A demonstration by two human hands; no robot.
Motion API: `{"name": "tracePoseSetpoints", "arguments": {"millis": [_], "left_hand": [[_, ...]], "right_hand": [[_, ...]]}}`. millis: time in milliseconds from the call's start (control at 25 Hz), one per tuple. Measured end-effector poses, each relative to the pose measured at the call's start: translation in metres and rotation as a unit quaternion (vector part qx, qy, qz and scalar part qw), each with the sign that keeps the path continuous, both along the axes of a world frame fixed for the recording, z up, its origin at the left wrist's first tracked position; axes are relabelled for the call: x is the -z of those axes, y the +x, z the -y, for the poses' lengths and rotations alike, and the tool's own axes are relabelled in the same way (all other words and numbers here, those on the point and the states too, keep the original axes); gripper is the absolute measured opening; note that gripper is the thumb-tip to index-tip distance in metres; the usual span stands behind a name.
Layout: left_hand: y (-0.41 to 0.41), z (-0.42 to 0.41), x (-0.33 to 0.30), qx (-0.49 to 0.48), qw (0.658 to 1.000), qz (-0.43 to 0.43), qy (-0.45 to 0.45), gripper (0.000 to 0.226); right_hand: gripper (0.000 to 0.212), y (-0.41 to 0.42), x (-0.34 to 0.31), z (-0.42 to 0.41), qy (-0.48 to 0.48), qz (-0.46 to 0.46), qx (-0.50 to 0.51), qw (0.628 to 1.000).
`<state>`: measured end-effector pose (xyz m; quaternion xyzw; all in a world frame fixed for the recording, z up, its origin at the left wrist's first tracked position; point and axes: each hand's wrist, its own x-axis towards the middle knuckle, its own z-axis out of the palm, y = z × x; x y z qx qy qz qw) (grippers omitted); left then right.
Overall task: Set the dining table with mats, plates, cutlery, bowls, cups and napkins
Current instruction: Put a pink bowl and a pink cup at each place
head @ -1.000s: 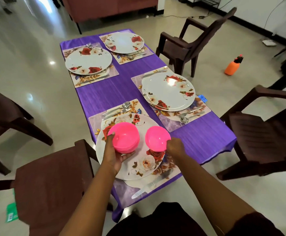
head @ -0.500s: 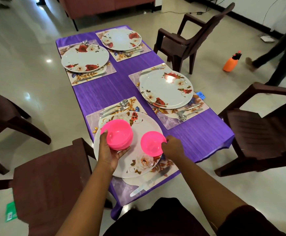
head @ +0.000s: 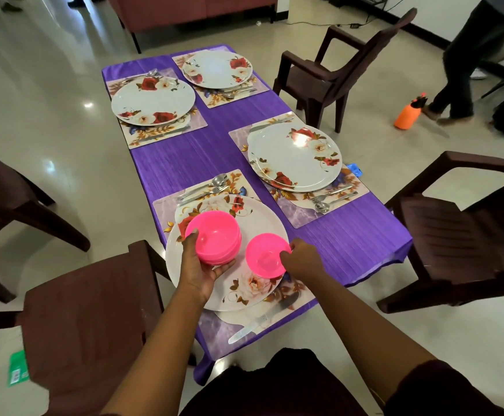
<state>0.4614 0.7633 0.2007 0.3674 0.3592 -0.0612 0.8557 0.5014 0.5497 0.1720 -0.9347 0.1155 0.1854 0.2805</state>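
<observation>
My left hand (head: 200, 270) holds a stack of pink bowls (head: 214, 237) from below, above the near floral plate (head: 262, 226). My right hand (head: 300, 259) grips the rim of a single pink bowl (head: 264, 255) just over the same plate's right side. The plate lies on a floral mat (head: 166, 210) with a spoon and fork (head: 205, 187) behind it and a knife (head: 261, 321) in front. Three more plates (head: 294, 163) on mats with cutlery lie on the purple tablecloth (head: 184, 163).
Dark brown plastic chairs stand around the table: one at near left (head: 88, 319), one at right (head: 467, 232), one at far right (head: 331, 76), one at left (head: 10, 205). An orange spray bottle (head: 408, 114) stands on the floor. A person's legs (head: 467, 61) pass at upper right.
The single pink bowl in my right hand has come lower, closer to the near plate. A person has walked in at upper right.
</observation>
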Motion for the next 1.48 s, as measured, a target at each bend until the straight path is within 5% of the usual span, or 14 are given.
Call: {"name": "tracePoseSetpoints", "arguments": {"millis": [120,240,400,600,800,1320,1480], "left_hand": [[0.001,0.002,0.000,0.010,1.000,0.007,0.009,0.052],[0.003,0.008,-0.001,0.025,0.999,0.008,0.019,0.054],[0.012,0.024,-0.007,0.056,0.997,0.010,0.047,0.057],[0.032,0.043,-0.015,0.105,0.991,0.020,0.085,0.055],[0.071,0.081,-0.017,0.098,0.992,-0.027,0.072,0.080],[0.175,0.156,-0.026,-0.030,0.985,-0.021,0.171,0.026],[0.182,0.169,-0.020,-0.073,0.978,-0.021,0.192,0.036]], "right_hand": [[0.034,0.000,-0.009,-0.004,-0.039,0.092,0.015,0.995],[0.026,0.006,-0.025,-0.021,0.100,0.190,0.017,0.977],[0.029,0.009,-0.046,-0.049,0.221,0.193,0.016,0.956],[0.016,0.023,-0.053,-0.032,0.143,0.214,0.028,0.966],[0.010,0.069,-0.052,0.004,0.079,0.236,0.001,0.969],[0.012,0.230,-0.042,0.069,0.154,0.221,-0.146,0.952],[0.011,0.257,-0.034,0.074,0.190,0.168,-0.207,0.945]]}}
